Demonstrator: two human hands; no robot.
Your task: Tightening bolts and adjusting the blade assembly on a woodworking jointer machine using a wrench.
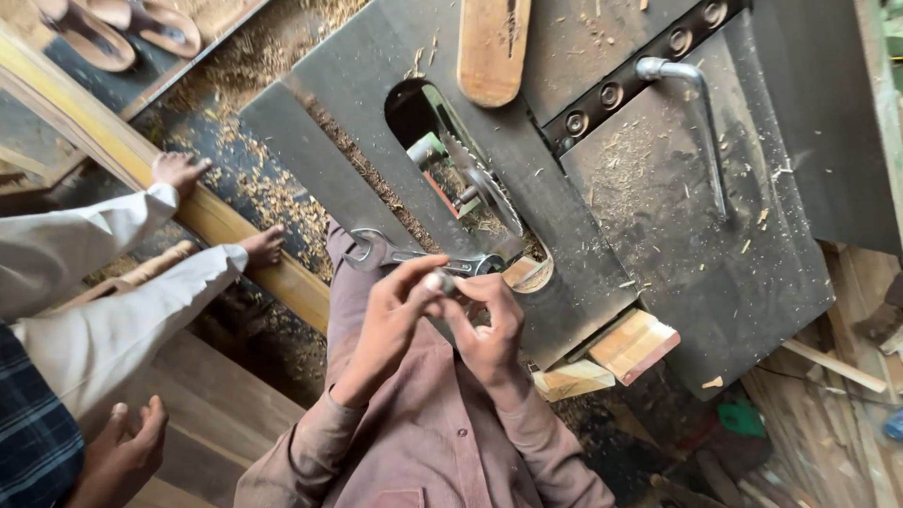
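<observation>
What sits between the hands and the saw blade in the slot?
Only the wrench lies across the table edge between both hands and the blade. The slot itself looks open; nothing else visible blocks it.

At centre frame, a person's left hand and right hand pinch a small metal part beside a wrench lying on a sawdust-strewn saw table, its circular blade exposed; a co-worker's white sleeves enter left.

Grey steel saw table, silvery wrench, mauve shirt, possibly navy checked sleeve
</observation>
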